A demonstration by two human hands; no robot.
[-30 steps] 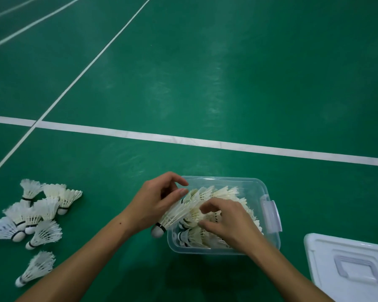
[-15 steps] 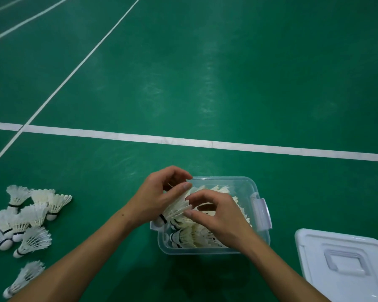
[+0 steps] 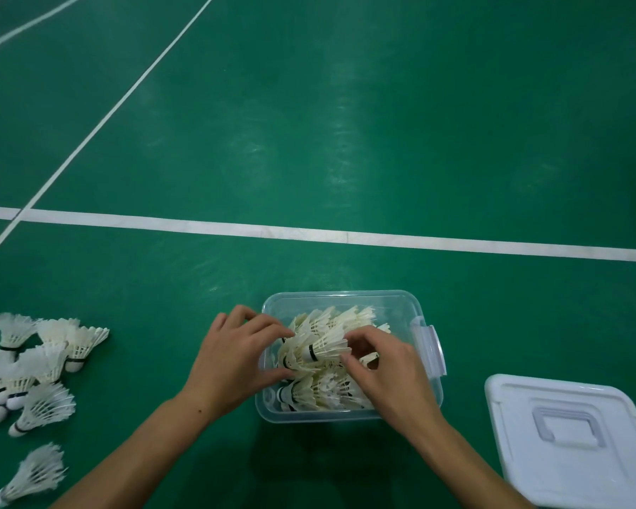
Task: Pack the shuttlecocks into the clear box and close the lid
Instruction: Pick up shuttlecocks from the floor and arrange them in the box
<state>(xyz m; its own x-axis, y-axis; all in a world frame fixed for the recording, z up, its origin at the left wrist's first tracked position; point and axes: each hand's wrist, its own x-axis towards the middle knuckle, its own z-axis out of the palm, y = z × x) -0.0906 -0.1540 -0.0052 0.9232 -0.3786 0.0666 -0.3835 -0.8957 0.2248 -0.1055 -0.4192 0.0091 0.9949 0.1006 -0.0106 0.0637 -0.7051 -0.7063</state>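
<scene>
A shuttlecock lies on its side atop the pile inside the clear box, long axis running left to right, cork end toward the left, feather skirt toward the right. The right hand pinches the skirt's rim with curled thumb and fingers. The left hand, fingers bent, grips the shuttlecocks at the box's left wall. More shuttlecocks fill the box, mostly lying sideways. On the green court floor, a loose heap of shuttlecocks lies well left of the box, and the white lid lies to the right, handle up.
</scene>
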